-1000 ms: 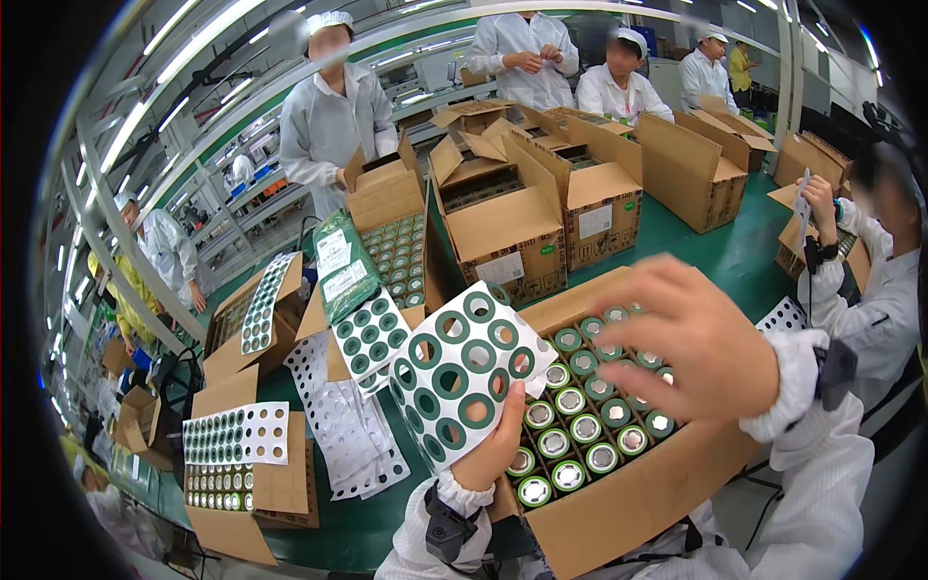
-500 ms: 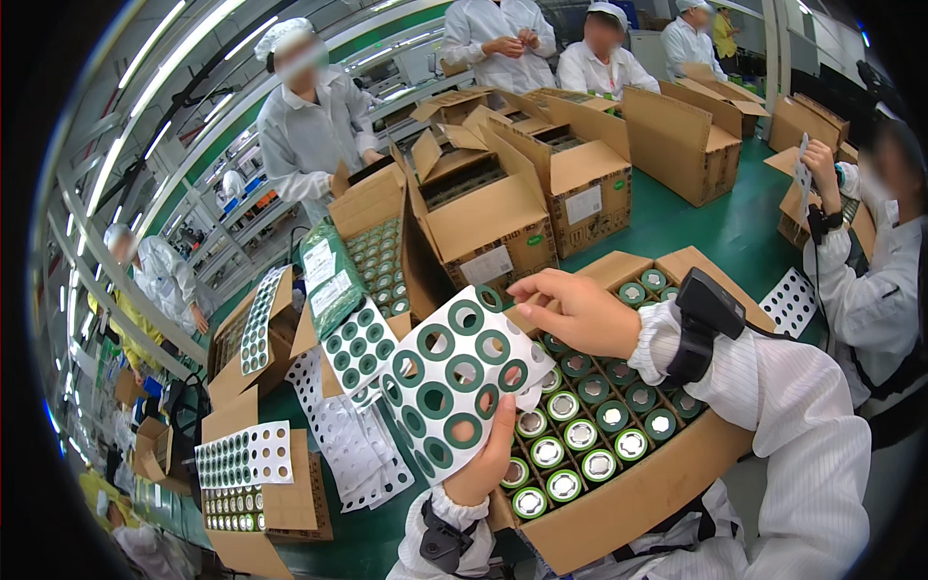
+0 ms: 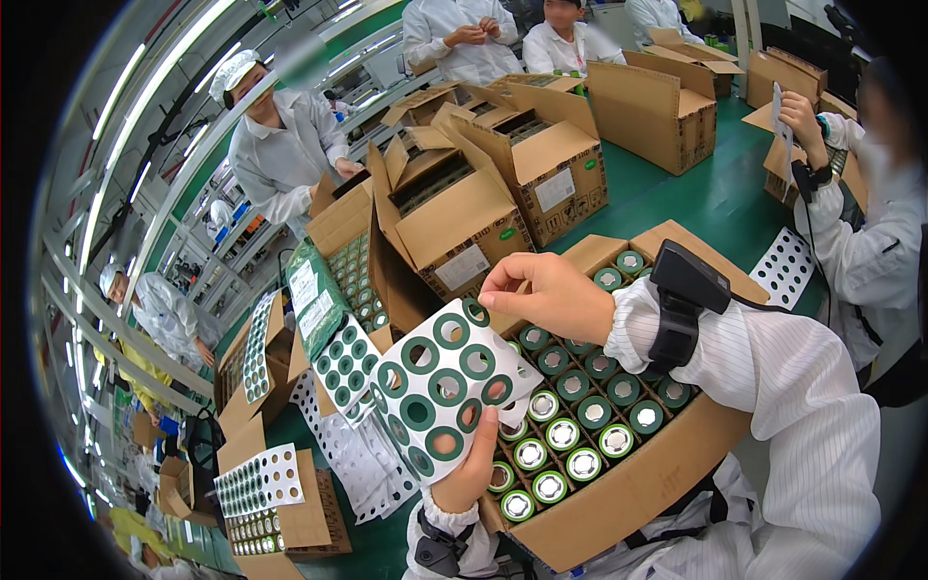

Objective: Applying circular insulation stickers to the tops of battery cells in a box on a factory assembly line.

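Note:
My left hand (image 3: 467, 472) grips a white sheet of green ring stickers (image 3: 437, 414) by its lower right edge, thumb on the front. The sheet is tilted up toward me, beside the open cardboard box (image 3: 633, 488). At the sheet's upper right corner, my right hand (image 3: 559, 298) pinches a green ring sticker (image 3: 475, 311) by its edge. Beneath both hands, the box holds upright cylindrical battery cells (image 3: 584, 462) in a cardboard grid. Several cells at the near left show bright metal tops, while others carry green rings. My right forearm hides part of the box.
Used white sheets with holes (image 3: 372, 474) lie left on the green table (image 3: 667, 208). Beyond them are a green plastic-wrapped pack (image 3: 314, 300) and another sticker sheet (image 3: 345, 362). Open cartons (image 3: 454, 222) stand at the back. Co-workers (image 3: 290, 145) stand across and at right.
The view has shifted, so the surroundings sit differently. My right fingertips have closed together at the corner ring sticker. My left hand still holds the sheet.

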Tool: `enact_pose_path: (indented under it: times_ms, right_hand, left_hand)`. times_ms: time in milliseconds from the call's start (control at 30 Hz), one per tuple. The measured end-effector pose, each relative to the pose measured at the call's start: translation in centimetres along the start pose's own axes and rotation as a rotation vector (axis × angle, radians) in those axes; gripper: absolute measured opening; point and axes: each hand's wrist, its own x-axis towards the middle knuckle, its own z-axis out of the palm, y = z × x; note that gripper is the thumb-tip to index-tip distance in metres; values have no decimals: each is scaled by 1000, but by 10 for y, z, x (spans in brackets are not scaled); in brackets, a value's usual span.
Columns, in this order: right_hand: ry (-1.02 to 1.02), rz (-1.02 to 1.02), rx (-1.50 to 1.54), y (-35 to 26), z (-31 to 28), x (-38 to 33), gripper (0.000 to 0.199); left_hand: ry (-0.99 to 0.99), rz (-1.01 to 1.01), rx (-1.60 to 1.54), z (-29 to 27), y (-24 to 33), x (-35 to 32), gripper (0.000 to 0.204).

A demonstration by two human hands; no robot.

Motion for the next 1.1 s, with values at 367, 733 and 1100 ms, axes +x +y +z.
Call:
enact_pose_path:
  times_ms: [367,733,1100]
  right_hand:
    - [31,31,1,1,0,1,22]
    - [16,-1,50,5,4,1,18]
    - [164,-189,-52,-4,1,-2,15]
  left_hand:
    - [-16,-11,33,-4,-2,0,20]
    - [-20,6,40,-4,-8,-3,21]
    - [71,4,113,-1,0,-2,15]
